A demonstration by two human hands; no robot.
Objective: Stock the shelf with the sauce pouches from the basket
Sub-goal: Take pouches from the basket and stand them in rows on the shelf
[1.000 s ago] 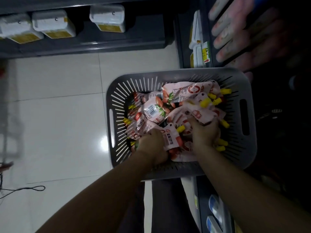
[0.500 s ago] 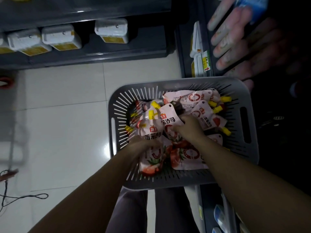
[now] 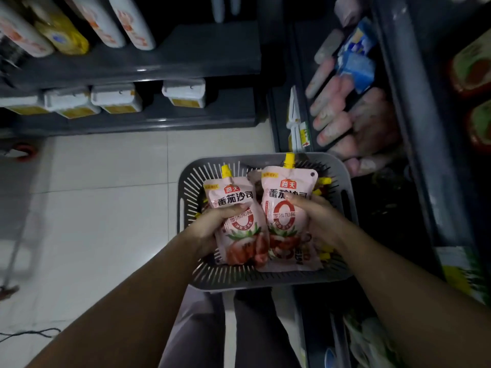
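A grey slotted basket (image 3: 265,280) sits low in front of me, above my legs. My left hand (image 3: 210,229) grips one pink sauce pouch (image 3: 233,205) with a yellow cap, held upright over the basket. My right hand (image 3: 318,221) grips a second pink sauce pouch (image 3: 284,192), also upright, right beside the first. More pouches lie underneath in the basket, mostly hidden; only a few yellow caps (image 3: 325,180) show. The dark shelf (image 3: 393,107) on the right carries rows of pinkish packets.
A dark shelf unit (image 3: 148,120) at the top left carries white tubs with yellow labels and bottles above. White floor tiles (image 3: 106,208) spread to the left. A black cable (image 3: 32,333) lies on the floor at lower left. Packaged goods fill the right shelf edge.
Both hands were digging among the pouches in the basket; now each holds one pouch lifted upright above the heap. The view has tilted up, showing more shelf.
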